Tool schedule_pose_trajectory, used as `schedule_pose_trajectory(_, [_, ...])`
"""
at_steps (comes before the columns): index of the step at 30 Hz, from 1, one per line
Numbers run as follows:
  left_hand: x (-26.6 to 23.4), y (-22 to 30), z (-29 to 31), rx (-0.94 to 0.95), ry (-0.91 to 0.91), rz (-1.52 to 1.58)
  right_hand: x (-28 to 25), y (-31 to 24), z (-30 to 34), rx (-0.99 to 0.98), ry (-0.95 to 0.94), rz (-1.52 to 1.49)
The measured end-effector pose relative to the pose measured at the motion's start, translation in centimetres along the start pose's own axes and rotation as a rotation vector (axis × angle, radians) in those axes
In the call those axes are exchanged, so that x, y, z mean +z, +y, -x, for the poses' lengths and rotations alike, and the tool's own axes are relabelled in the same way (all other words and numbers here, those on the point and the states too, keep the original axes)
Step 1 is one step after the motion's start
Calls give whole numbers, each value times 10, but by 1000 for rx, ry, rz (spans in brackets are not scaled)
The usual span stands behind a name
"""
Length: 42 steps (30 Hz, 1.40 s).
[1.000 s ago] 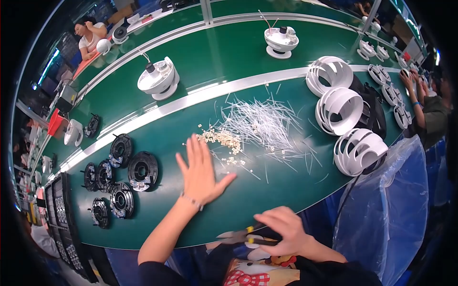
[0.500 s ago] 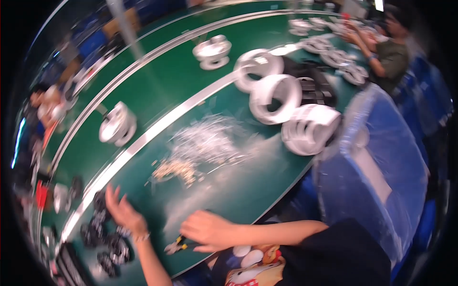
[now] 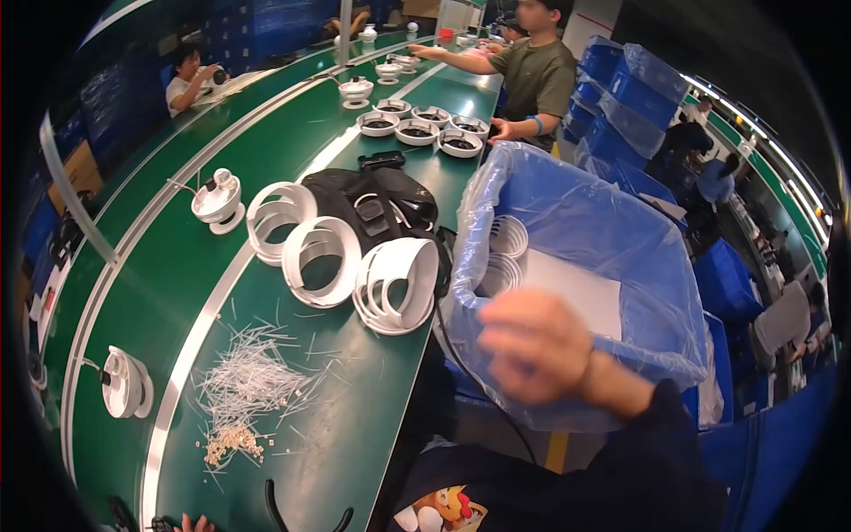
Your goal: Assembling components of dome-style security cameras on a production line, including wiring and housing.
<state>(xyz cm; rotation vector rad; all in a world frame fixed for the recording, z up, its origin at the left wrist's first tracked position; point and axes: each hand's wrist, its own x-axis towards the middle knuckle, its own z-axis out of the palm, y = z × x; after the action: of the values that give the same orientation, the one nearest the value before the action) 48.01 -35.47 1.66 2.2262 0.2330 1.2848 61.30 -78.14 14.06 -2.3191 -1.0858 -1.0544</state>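
Observation:
My right hand (image 3: 536,346) is blurred over the near edge of a blue bin (image 3: 576,208) lined with clear plastic; its fingers look bent, but whether they hold anything is unclear. Inside that bin stand stacks of white rings (image 3: 508,237) beside a pale flat sheet (image 3: 572,288). Only the fingertips of my left hand (image 3: 195,524) show at the lower edge, spread apart over the green bench, near black parts (image 3: 164,524). Black curved handles (image 3: 275,507) of a tool lie to their right. Farther up is a pile of thin clear strips (image 3: 244,372) with small beige pieces (image 3: 233,443).
Three stacks of white rings (image 3: 401,288) stand along the bench by a black bag (image 3: 372,204). White lamp-like units (image 3: 128,383) sit on the green conveyor (image 3: 177,257). Several white round housings (image 3: 417,132) lie farther off, near a standing co-worker (image 3: 536,75). A black cable hangs beside the bin.
The view has swung to the right. My right hand has moved from beside the yellow-and-black pliers on the bench to over the bin. My left hand has dropped mostly out of view.

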Motion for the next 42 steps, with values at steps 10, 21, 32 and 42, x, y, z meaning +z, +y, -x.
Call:
schedule_pose_trajectory(10, [17, -3, -2, -30, -6, 12, 41, 174, 144, 489, -869, 119])
schedule_pose_trajectory(21, [15, -4, 1, -20, -88, -126, 113, 202, 180, 838, -1205, 149])
schedule_pose_trajectory(32, [20, 2, -5, -10, -76, -233, 182, 256, 278, 890, -909, 70])
schedule_pose_trajectory(42, [17, 0, 0, -102, -71, -209, 153, 227, 249, 870, -770, 153])
